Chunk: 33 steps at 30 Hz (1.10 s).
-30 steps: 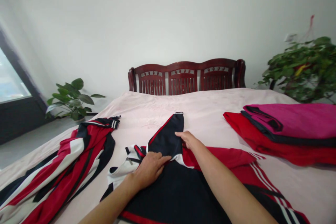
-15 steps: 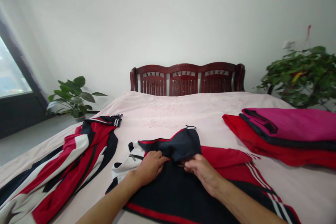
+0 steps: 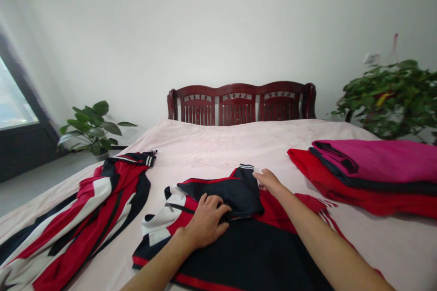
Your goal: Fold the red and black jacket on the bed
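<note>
A dark navy, red and white zip jacket (image 3: 266,250) lies folded over on the bed in front of me. One navy sleeve is laid back across it, its white-striped cuff (image 3: 246,167) pointing away from me. My left hand (image 3: 210,220) rests flat on the jacket beside the zip and the sleeve, fingers spread. At the outer edge of that sleeve, just below the cuff, is my right hand (image 3: 270,182), with thumb and forefinger stretched toward the cloth. Its other fingers are partly hidden.
Another red, white and navy garment (image 3: 112,204) lies loosely along the left side. Folded red and magenta clothes (image 3: 378,161) are stacked at the right. Behind the pink bedsheet (image 3: 211,145) stands a dark wooden headboard (image 3: 239,104), with potted plants on both sides.
My right hand has moved away from me along the sleeve, from its near fold up to the cuff. The sleeve lies flatter. My left hand has shifted slightly, with its fingers more spread.
</note>
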{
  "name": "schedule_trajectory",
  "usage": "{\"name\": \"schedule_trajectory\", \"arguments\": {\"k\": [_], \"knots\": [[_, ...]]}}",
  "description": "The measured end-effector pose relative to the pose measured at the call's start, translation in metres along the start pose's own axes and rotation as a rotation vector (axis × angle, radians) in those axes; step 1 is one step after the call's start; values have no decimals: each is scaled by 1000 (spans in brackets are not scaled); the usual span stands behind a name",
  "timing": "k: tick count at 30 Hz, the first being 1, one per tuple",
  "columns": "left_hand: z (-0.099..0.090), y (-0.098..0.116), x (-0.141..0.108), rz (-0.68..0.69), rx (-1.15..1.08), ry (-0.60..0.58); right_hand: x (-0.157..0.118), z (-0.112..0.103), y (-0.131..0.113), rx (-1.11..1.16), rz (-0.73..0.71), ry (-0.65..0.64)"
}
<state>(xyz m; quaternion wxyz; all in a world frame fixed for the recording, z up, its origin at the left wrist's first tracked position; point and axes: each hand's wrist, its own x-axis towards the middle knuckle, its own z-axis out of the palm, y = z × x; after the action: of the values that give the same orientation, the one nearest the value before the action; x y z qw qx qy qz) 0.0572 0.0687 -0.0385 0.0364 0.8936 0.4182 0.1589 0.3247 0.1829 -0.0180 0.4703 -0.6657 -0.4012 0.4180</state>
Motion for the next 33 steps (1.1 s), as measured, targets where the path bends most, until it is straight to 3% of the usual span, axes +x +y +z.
{"name": "schedule_trajectory", "arguments": {"k": [4, 7, 11, 14, 17, 19, 23, 29, 33], "knots": [[2, 1, -2, -23, 2, -17, 5, 33, 4, 155, 21, 16], [-1, -4, -7, 8, -35, -28, -2, 35, -3, 338, -30, 95], [-4, -19, -12, 49, -197, -1, -27, -10, -18, 585, -170, 256], [-7, -39, -9, -44, -340, 113, -57, -59, -19, 822, -223, 206], [-13, -62, -2, -202, -263, 185, -86, -98, -10, 938, -129, 149], [-18, -71, 2, -258, -109, 114, -98, -114, -4, 920, -51, 173], [-26, -75, 7, -292, 162, -34, -108, -125, -3, 892, 43, 217], [-31, -78, -2, -375, 197, 46, -104, -130, 0, 940, 46, 177], [-28, -84, -11, -422, 226, 47, -92, -135, 28, 817, 231, 236]]}}
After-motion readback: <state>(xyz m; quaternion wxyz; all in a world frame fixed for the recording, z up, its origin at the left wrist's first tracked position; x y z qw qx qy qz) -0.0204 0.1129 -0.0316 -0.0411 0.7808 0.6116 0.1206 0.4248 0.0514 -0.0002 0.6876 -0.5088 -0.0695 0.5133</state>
